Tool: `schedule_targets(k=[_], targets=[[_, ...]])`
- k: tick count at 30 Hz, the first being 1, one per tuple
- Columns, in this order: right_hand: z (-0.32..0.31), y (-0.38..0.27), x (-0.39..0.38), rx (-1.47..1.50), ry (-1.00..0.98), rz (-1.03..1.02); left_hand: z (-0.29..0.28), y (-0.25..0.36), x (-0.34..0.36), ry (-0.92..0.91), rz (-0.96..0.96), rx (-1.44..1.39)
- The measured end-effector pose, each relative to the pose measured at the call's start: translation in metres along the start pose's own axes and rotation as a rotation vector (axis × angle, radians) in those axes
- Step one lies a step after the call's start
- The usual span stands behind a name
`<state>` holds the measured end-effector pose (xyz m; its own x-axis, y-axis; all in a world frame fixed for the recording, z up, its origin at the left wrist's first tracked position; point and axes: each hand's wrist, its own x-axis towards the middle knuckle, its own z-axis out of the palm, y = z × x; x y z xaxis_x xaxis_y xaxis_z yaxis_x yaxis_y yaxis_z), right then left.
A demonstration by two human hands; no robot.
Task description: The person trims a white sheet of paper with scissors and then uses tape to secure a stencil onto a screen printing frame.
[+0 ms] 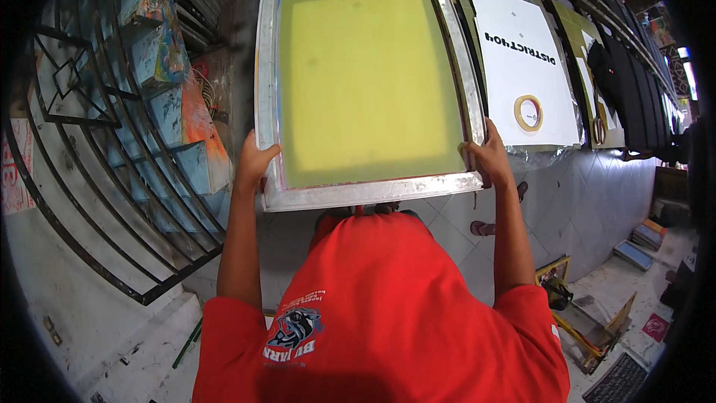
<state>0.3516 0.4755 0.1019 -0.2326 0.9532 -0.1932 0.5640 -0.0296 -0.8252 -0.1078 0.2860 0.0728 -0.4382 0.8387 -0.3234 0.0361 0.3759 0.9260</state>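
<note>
A large screen printing frame [358,192] of silvery metal, with pale yellow coated mesh [362,82], lies upright-lengthwise in front of me. My left hand [256,160] grips its left side near the lower corner, thumb on the rim. My right hand [488,151] holds the right side near the other lower corner, thumb over the edge. To the right of the frame is a white sheet [522,82] with black printed lettering, lying on a board under clear plastic, with a tape roll [516,113] on it. My red shirt fills the lower middle.
Black metal bars [160,284] and paint-stained steps [153,130] are at left. Further right lie dark garments [632,97], scissors [599,131] and more boards. Below, on the tiled floor [567,209], are sandals [483,228] and yellow-edged frames [611,325].
</note>
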Motion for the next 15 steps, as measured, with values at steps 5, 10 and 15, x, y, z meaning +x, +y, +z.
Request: schedule_targets(k=[5,10,15], targets=[[-0.002,0.008,0.003,0.058,-0.057,0.012,-0.001,-0.001,-0.001,-0.015,0.0,-0.034],[0.001,0.017,0.006,-0.03,-0.019,0.004,0.001,-0.002,-0.003,0.002,0.014,-0.102],[0.001,0.014,0.006,-0.031,-0.05,0.016,-0.001,-0.007,-0.002,0.007,-0.059,-0.358]])
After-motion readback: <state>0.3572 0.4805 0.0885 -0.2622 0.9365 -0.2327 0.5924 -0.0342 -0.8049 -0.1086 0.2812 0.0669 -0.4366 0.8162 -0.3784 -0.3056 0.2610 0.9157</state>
